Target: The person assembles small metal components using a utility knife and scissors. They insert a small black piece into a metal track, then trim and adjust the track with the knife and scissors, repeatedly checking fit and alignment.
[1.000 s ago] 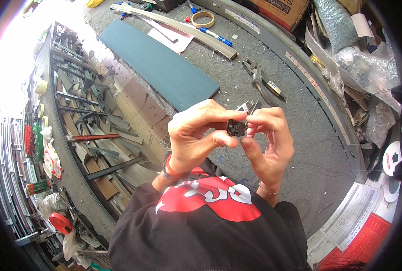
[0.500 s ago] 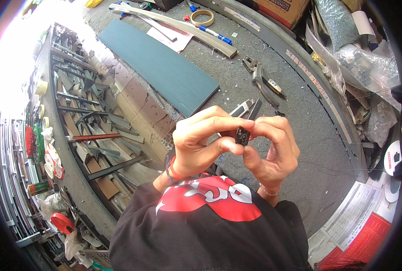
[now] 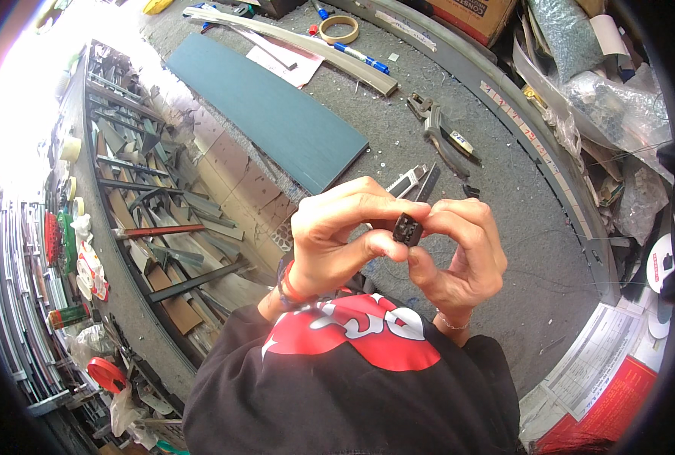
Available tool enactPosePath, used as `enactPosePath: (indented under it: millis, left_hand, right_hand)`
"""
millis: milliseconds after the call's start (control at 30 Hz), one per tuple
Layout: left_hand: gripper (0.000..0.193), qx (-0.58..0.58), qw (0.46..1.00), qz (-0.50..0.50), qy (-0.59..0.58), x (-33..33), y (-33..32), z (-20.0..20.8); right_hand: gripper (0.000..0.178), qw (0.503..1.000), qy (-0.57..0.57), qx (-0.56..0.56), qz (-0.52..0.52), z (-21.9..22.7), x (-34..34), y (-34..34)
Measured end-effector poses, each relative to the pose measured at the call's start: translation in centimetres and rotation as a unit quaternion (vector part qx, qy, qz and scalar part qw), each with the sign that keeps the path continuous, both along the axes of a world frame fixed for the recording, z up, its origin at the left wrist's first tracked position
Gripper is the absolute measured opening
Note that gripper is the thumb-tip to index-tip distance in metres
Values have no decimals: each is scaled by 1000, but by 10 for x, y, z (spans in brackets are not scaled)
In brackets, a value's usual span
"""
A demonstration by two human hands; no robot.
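Observation:
Between my two hands is a small black blocky part [image 3: 408, 230] with recesses in the face turned up to me. My left hand [image 3: 337, 231] pinches it with thumb and forefinger from the left. From the right, the thumb and forefinger of my right hand [image 3: 462, 250] close on its other side. The fingertips cover its edges, so its full shape is hidden. Just beyond my fingers lie a utility knife [image 3: 407, 182] and a dark narrow strip [image 3: 429, 183], both partly covered by my hands.
A long dark blue-grey panel [image 3: 269, 114] lies on the grey bench [image 3: 504, 296]. Farther off are pliers-like cutters [image 3: 440, 136], a pale long profile [image 3: 307, 45], a tape roll [image 3: 339, 30] and a blue marker [image 3: 361, 58]. Left, a rack [image 3: 174, 231] holds offcuts; plastic-wrapped bundles [image 3: 618, 106] crowd the right.
The black part has tilted, and more of its recessed face shows now. My right hand has shifted slightly to the right; my left hand is almost still.

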State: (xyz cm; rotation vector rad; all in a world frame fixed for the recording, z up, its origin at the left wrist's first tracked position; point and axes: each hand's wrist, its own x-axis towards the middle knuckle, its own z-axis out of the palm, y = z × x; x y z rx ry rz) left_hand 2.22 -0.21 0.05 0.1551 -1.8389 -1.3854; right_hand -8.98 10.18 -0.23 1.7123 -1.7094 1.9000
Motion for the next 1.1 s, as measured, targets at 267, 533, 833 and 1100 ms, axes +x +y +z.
enactPosePath:
  millis: [267, 533, 833, 1100]
  left_hand:
    - [37, 35, 999, -32, 8, 0, -2, -2]
    - [34, 36, 999, -26, 2, 2, -1, -3]
    - [23, 19, 999, 43, -12, -3, 5, -5]
    - [24, 129, 991, 32, 12, -3, 8, -14]
  right_hand:
    - [33, 1000, 3, 9, -10, -3, 3, 1]
    - [25, 1000, -2, 3, 7, -1, 2, -1]
    - [26, 999, 37, 14, -9, -7, 0, -6]
    - [26, 1000, 17, 20, -9, -13, 1, -12]
